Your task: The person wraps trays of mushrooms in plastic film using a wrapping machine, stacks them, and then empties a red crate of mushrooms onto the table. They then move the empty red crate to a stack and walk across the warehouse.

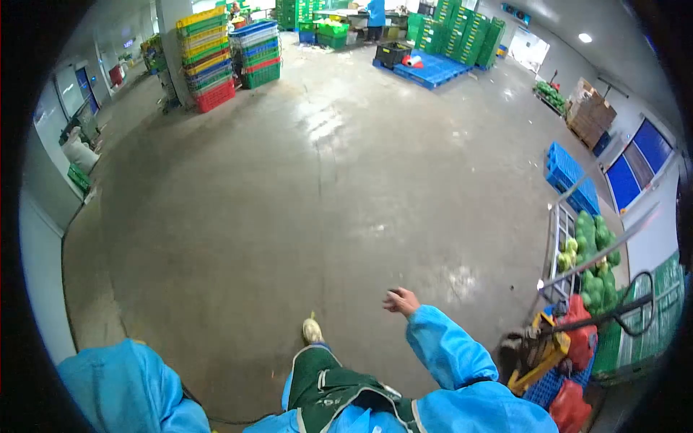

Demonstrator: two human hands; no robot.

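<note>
My right hand (pixel 402 302) swings out in front of my body over the bare concrete floor (pixel 317 216). Its fingers are loosely bent and a little apart, and I see nothing in them. A blue sleeve (pixel 447 346) covers that arm. On the left, another blue sleeve (pixel 123 386) shows at the bottom edge, but my left hand is out of sight. Below me are a dark green apron (pixel 339 386) and one pale boot (pixel 312 330) on the floor.
Stacked coloured crates (pixel 206 61) stand by a pillar. Farther back are a blue pallet (pixel 440 70), green crates (pixel 462 32) and a person in blue (pixel 375 13). At right are green vegetables (pixel 595 238), a red container (pixel 577 332) and another blue pallet (pixel 570 177).
</note>
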